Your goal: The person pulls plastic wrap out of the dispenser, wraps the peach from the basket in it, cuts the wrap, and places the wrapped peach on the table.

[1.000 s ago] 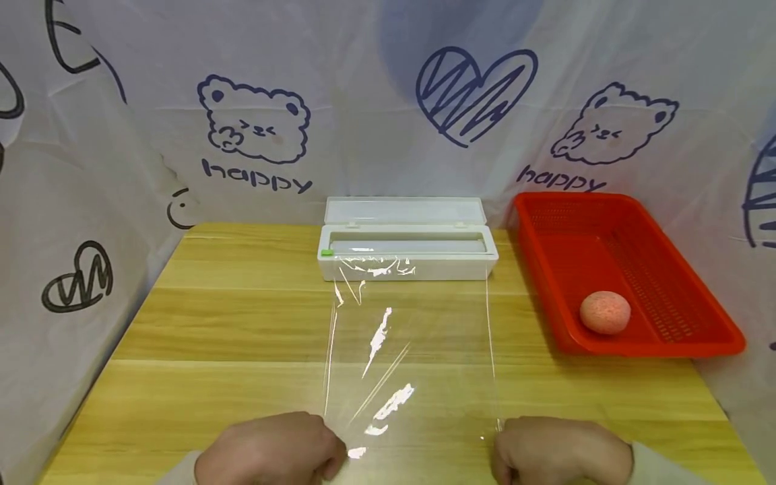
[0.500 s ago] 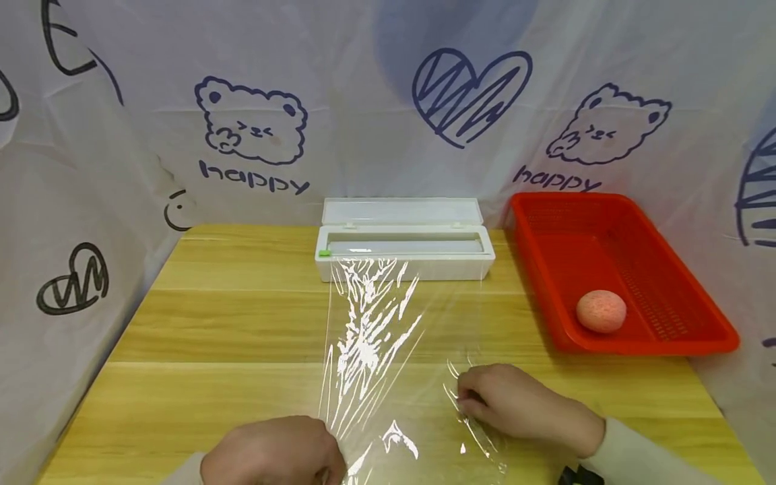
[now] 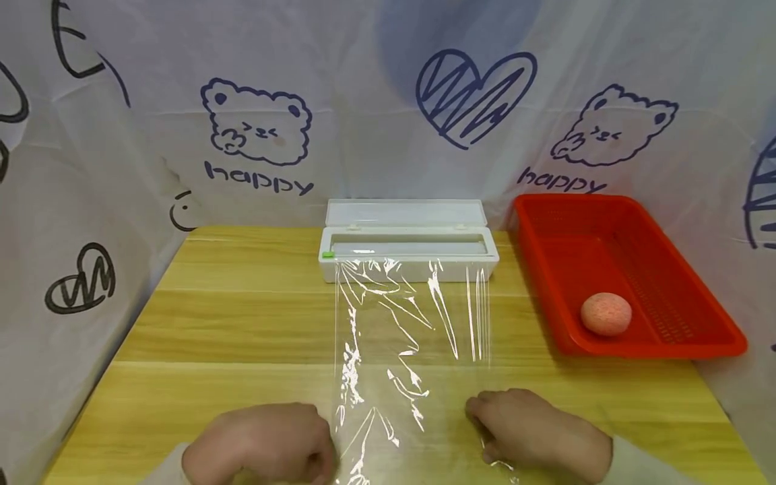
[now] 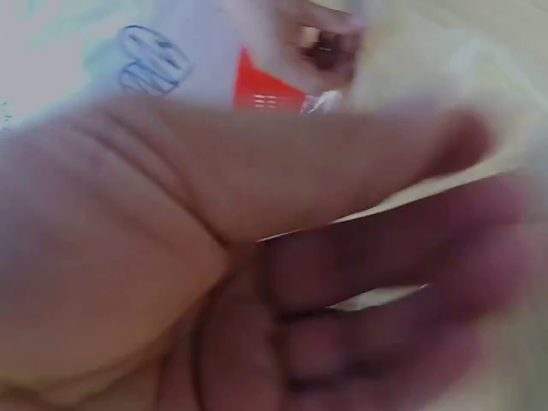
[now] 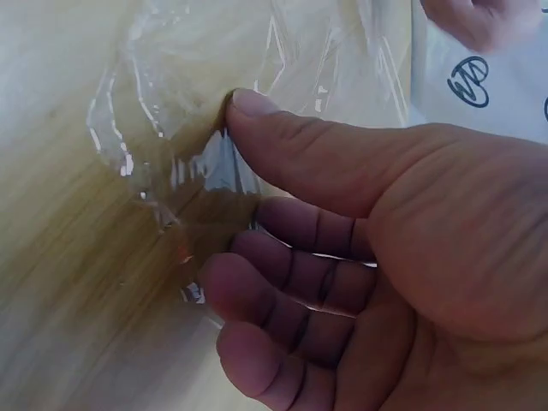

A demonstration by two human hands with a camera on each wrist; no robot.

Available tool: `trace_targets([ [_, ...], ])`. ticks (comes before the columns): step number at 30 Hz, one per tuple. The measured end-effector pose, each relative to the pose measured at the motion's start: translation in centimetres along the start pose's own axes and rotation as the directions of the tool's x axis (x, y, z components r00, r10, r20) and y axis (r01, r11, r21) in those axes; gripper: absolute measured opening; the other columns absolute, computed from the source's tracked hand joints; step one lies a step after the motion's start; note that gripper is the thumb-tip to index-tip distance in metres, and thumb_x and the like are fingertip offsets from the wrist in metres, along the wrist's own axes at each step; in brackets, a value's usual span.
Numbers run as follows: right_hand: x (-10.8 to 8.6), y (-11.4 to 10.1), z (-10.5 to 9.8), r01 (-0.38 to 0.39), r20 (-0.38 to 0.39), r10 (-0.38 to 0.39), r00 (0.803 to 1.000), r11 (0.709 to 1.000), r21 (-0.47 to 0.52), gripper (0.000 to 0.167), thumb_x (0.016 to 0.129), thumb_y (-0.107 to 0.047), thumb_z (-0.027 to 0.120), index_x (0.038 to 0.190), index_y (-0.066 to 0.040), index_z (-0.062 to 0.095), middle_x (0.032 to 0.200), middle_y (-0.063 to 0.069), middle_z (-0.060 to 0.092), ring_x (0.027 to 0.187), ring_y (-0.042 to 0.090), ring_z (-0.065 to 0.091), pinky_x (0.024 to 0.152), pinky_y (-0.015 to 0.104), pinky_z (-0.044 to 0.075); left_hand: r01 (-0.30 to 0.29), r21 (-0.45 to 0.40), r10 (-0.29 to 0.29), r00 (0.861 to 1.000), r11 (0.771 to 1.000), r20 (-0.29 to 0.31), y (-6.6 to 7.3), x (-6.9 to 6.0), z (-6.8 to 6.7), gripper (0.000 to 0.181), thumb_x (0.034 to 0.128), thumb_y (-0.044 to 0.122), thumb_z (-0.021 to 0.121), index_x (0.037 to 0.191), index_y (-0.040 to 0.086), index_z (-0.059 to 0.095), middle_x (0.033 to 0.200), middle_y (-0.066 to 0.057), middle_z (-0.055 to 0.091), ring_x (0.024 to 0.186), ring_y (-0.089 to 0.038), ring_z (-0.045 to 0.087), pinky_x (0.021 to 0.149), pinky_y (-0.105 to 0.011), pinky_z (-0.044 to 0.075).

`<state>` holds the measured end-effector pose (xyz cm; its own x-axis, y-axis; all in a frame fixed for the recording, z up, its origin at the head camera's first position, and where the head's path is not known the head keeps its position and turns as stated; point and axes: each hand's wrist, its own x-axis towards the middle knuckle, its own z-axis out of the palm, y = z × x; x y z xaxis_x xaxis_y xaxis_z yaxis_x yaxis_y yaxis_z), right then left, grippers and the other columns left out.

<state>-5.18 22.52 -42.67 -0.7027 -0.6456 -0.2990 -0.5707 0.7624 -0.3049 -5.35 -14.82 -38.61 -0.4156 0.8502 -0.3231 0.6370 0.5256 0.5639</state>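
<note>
A clear sheet of plastic wrap [image 3: 412, 350] runs from a white dispenser box [image 3: 407, 231] toward the front of the table, creased and shiny. At its left edge my left hand [image 3: 261, 441] has curled fingers and holds the wrap; the left wrist view is blurred. My right hand [image 3: 533, 428] is at the right edge. In the right wrist view, wrap bunches between the right thumb [image 5: 300, 158] and the curled fingers [image 5: 248, 287]. The front end of the sheet is outside the head view.
The dispenser's lid [image 3: 406, 213] stands raised at the back, and a green slider [image 3: 328, 254] sits at its left end. A red basket [image 3: 655, 350] on the right holds a pinkish ball [image 3: 606, 314]. A printed cloth [image 3: 364, 101] hangs behind the wooden table [image 3: 212, 323].
My right hand moved forward and inward with the wrap's edge, then back toward the front. New creases cross the sheet. The left hand shifted slightly; the dispenser and basket stayed in place.
</note>
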Motion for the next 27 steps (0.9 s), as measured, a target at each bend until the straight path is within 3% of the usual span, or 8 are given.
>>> trace_targets([
  [2,-0.2,-0.1,0.0,-0.003,-0.004,0.003,1.000,1.000,-0.010,0.042,0.072,-0.026,0.091,0.081,-0.027,0.050,0.074,-0.016,0.041,0.064,0.003,0.041,0.061,0.027,0.038,0.009,0.060,0.000,0.988,0.998,-0.153,0.2,1.2,-0.3,0.025,0.0878,0.004,0.073,0.073,0.023,0.065,0.067,0.021,0.049,0.062,0.004,0.041,0.057,-0.013,0.040],
  [4,-0.4,-0.1,-0.1,-0.011,0.001,0.011,1.000,1.000,-0.009,0.041,0.073,-0.027,0.091,0.083,-0.027,0.051,0.074,-0.016,0.041,0.064,0.004,0.040,0.062,0.027,0.038,0.058,0.129,-0.019,0.958,0.990,-0.286,0.3,2.7,-0.3,0.013,0.0885,0.013,0.078,0.085,0.020,0.067,0.078,0.015,0.055,0.070,-0.002,0.047,0.065,-0.017,0.045],
  [7,-0.4,-0.1,-0.1,-0.019,0.011,0.018,1.000,1.000,0.011,0.039,0.075,-0.027,0.090,0.084,-0.027,0.051,0.073,-0.015,0.041,0.064,0.004,0.040,0.062,0.027,0.037,0.195,0.238,-0.096,0.924,0.952,-0.371,0.2,4.4,0.8,0.040,0.0759,0.029,0.092,0.100,0.014,0.064,0.094,0.002,0.056,0.083,-0.016,0.048,0.070,-0.025,0.049],
  [10,-0.4,0.0,0.2,-0.019,0.001,0.019,1.000,1.000,0.016,0.039,0.077,-0.029,0.090,0.084,-0.027,0.051,0.073,-0.015,0.041,0.064,0.004,0.040,0.062,0.027,0.037,0.288,0.295,-0.167,0.912,0.911,-0.375,-0.1,4.9,2.1,0.072,0.0565,0.044,0.102,0.104,0.011,0.059,0.103,-0.003,0.051,0.086,-0.021,0.042,0.068,-0.028,0.047],
  [12,-0.5,0.0,0.2,-0.024,-0.004,0.024,1.000,1.000,0.007,0.039,0.078,-0.033,0.090,0.083,-0.026,0.052,0.073,-0.015,0.042,0.064,0.004,0.041,0.062,0.028,0.038,0.313,0.295,-0.197,0.910,0.903,-0.365,-0.3,4.7,2.6,0.078,0.0516,0.048,0.103,0.100,0.011,0.055,0.103,-0.005,0.047,0.087,-0.022,0.040,0.067,-0.030,0.045],
  [17,-0.7,0.0,-0.4,-0.039,0.023,0.038,0.999,0.999,0.011,0.037,0.080,-0.035,0.090,0.080,-0.025,0.054,0.066,-0.014,0.044,0.062,0.006,0.043,0.062,0.030,0.040,0.361,0.205,-0.292,0.908,0.910,-0.301,-0.2,3.7,2.5,0.074,0.0573,0.046,0.102,0.096,0.014,0.048,0.101,-0.003,0.039,0.088,-0.023,0.036,0.069,-0.034,0.042],
  [20,-0.6,0.0,-1.1,-0.031,0.018,0.031,0.999,0.999,0.022,0.036,0.080,-0.032,0.089,0.076,-0.027,0.053,0.063,-0.016,0.044,0.059,0.005,0.043,0.061,0.028,0.039,0.374,0.204,-0.305,0.903,0.905,-0.301,-0.1,3.5,2.4,0.077,0.0557,0.045,0.103,0.100,0.012,0.049,0.104,-0.006,0.045,0.089,-0.024,0.039,0.071,-0.037,0.046],
  [27,0.7,0.6,-1.2,-0.030,-0.181,0.016,0.983,0.996,-0.079,0.042,0.081,-0.040,0.090,0.095,-0.021,0.055,0.076,-0.013,0.046,0.062,0.007,0.044,0.058,0.030,0.041,0.372,0.229,-0.293,0.903,0.899,-0.315,-0.1,3.5,2.5,0.081,0.0520,0.046,0.104,0.102,0.012,0.050,0.103,-0.005,0.045,0.088,-0.024,0.041,0.071,-0.037,0.047],
])
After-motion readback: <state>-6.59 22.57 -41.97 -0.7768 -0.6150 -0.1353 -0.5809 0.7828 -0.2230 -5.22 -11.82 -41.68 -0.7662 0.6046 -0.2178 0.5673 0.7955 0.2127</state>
